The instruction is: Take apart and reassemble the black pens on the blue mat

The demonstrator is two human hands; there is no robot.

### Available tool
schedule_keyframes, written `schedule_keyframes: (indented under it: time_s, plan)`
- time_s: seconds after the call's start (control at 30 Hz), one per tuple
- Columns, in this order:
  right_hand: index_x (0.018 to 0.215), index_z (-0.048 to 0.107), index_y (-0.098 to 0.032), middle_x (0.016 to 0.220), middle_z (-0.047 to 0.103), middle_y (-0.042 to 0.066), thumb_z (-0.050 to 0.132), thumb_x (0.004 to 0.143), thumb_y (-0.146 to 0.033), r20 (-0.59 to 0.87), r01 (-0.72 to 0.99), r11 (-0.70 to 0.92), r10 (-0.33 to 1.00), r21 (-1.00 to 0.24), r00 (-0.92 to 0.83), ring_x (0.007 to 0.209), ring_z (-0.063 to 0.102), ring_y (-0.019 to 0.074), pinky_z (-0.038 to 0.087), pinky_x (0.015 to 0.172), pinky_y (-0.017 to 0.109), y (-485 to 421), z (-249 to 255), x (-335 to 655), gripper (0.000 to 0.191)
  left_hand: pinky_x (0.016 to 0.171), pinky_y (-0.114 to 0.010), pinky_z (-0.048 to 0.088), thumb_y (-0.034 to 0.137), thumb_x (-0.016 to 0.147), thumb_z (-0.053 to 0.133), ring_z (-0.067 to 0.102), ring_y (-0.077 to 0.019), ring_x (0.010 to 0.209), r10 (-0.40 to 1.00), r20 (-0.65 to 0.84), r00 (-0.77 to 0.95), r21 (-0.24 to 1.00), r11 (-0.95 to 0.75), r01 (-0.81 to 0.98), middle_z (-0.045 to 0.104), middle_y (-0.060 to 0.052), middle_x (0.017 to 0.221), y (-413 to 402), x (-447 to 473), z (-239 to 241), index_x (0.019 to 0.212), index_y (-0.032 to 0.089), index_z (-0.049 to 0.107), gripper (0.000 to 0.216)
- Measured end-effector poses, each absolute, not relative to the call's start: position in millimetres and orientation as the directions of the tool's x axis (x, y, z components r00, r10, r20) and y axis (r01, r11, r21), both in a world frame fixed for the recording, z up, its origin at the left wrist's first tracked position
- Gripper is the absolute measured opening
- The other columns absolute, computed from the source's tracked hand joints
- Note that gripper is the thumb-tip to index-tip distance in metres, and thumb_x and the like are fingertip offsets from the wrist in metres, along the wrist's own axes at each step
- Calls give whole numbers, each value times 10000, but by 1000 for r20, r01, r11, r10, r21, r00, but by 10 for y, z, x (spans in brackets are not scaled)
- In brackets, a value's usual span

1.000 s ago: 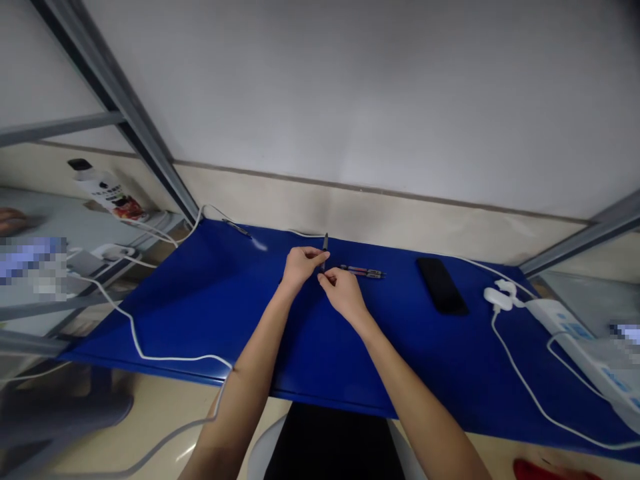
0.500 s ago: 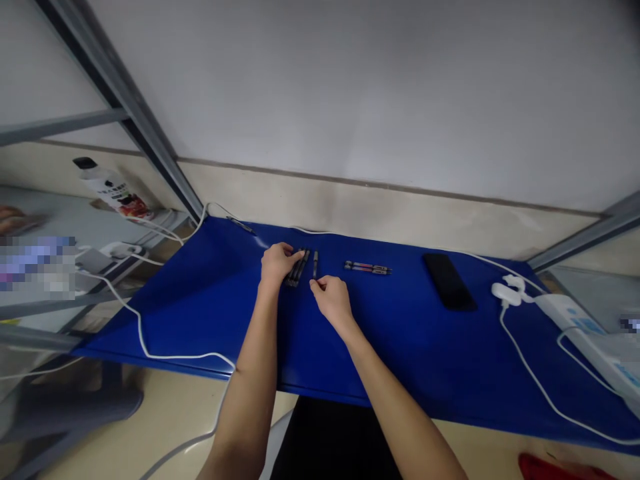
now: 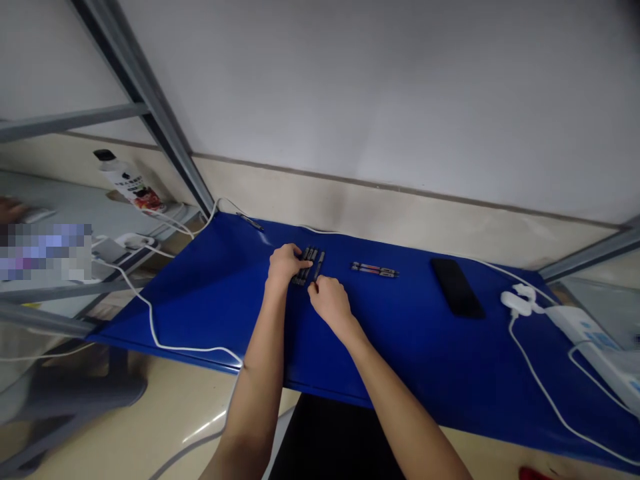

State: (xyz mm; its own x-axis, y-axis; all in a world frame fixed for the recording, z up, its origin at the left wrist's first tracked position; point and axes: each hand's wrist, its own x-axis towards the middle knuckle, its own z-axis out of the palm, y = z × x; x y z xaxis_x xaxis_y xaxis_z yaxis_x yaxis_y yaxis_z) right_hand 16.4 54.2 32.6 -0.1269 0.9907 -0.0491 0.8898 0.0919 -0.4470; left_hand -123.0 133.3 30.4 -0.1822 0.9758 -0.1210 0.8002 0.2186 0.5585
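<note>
My left hand (image 3: 286,263) lies against a row of several dark pens (image 3: 302,272) laid side by side on the blue tabletop (image 3: 210,300). Its thumb crosses over the pens and its fingers curl at their far left side. Just to the right, a single grey-black pen (image 3: 320,261) slants beside the row. The near end of that pen is between the thumb and fingers of my right hand (image 3: 331,299), which is closed. Two pens with reddish barrels (image 3: 371,269) lie together, farther right.
A black phone (image 3: 457,288) lies right of the pens. A white power strip (image 3: 595,337) with a plugged-in charger (image 3: 519,301) is at the right edge. Another pen (image 3: 250,221) lies at the back left. A white cable (image 3: 155,333) crosses the left side; a bottle (image 3: 131,183) stands beyond the frame.
The single pen in my right hand has come closer to the row and now tilts beside it. My left thumb reaches farther across the row. The whole view has shifted slightly.
</note>
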Motion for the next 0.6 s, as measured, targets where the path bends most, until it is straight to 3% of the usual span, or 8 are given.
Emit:
schedule_keyframes:
  time_s: [0.4, 0.6]
  plan:
    - [878, 666, -178, 881, 688, 131, 531, 899, -268, 29, 915, 165, 986, -369, -166, 771, 677, 260, 466, 656, 332, 555, 264, 122, 164, 682, -283, 447, 369, 630, 820, 666, -228, 837, 981, -88, -174, 588, 192, 786, 723, -61, 861, 1313, -1229, 301, 884, 218, 711, 315]
    - [792, 647, -183, 919, 609, 118, 575, 854, -244, 195, 899, 278, 955, -338, -222, 901, 577, 259, 457, 743, 339, 580, 167, 155, 113, 665, -288, 437, 382, 616, 825, 663, -233, 807, 978, -93, -187, 562, 207, 801, 713, -71, 821, 1331, -1202, 273, 854, 209, 696, 322]
